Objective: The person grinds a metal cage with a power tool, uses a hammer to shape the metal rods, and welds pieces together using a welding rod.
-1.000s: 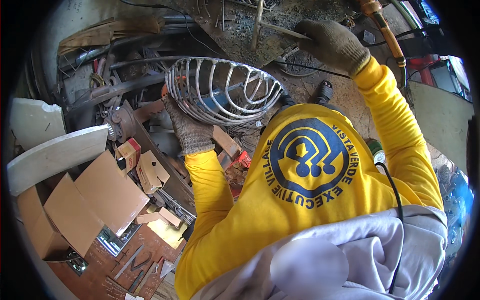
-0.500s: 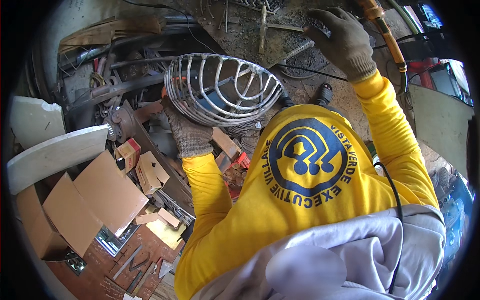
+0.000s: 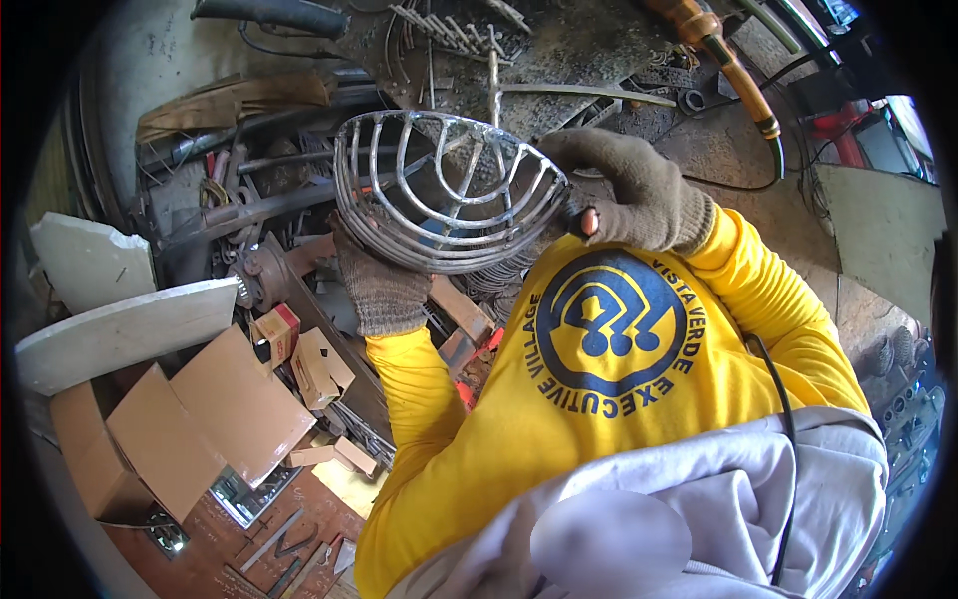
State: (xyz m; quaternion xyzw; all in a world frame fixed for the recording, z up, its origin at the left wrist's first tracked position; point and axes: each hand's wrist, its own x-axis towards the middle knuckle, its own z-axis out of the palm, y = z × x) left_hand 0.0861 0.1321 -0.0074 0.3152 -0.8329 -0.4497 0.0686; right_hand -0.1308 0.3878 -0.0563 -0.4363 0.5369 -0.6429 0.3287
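Note:
Between my hands is a basket-shaped frame of welded metal rods, with curved bars fanning across its face. My left hand, in a brown knit glove, holds it from beneath at its left side; the fingers are partly hidden behind the bars. At the frame's right end, my gloved right hand closes on the rim, and a bare thumb tip pokes out of the glove. Just beyond the frame, a T-shaped metal piece with a long flat bar lies on the dark worktop.
An orange power tool with a cord lies at the far right. Several loose rods sit on the worktop. To the left are scrap metal, broken white boards and opened cardboard boxes. Hand tools lie on a brown board at lower left.
My right hand has come down from above the worktop and taken hold of the frame's right end. My left hand keeps its grip. The view has shifted slightly.

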